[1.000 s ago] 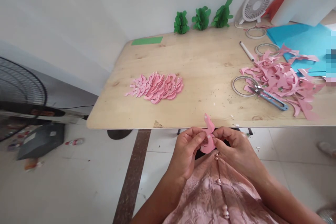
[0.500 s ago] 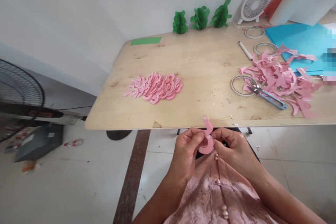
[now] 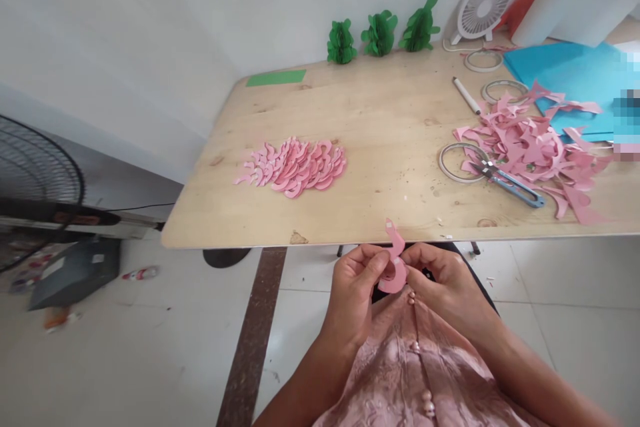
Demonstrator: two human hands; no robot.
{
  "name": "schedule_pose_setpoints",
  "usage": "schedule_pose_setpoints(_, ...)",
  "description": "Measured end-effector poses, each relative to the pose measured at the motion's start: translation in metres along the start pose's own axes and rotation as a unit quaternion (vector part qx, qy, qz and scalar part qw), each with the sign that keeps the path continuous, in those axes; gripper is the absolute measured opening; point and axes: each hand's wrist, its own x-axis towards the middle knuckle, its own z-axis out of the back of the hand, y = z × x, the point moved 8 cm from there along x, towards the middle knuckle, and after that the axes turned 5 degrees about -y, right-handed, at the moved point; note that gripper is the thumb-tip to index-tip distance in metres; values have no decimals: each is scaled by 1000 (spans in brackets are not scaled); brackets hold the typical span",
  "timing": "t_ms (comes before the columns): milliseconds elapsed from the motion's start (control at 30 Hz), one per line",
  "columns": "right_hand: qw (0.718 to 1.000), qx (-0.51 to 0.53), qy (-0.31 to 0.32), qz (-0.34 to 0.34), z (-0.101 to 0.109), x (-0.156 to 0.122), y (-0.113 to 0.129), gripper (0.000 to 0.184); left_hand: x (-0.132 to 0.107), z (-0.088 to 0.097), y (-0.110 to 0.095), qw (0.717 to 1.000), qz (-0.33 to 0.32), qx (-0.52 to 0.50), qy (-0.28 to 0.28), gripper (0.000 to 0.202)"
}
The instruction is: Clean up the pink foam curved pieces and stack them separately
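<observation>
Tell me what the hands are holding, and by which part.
Both hold one pink cutout. The left hand and right hand pinch its rounded lower end from either side; its hooked top sticks up free.

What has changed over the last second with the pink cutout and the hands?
Hardly anything: the left hand and right hand keep pinching the pink cutout, its lower end now looking curled rounder. Nothing taken or let go. The pile of pink cutouts and scissors lie unmoved.

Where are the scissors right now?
In the head view, the scissors lie on the right of the table, tips over a tape ring, beside the pink scraps.
</observation>
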Motion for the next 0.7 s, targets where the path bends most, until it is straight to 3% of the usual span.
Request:
schedule_pose_setpoints(433, 1000, 18, 3, -1, 1, -1, 0, 21, -1, 0, -3, 1000, -12, 0, 3, 17)
schedule_pose_setpoints(700, 998, -45, -30, 25, 2, 0, 6, 21, -3, 2, -7, 998, -46, 35, -22, 15)
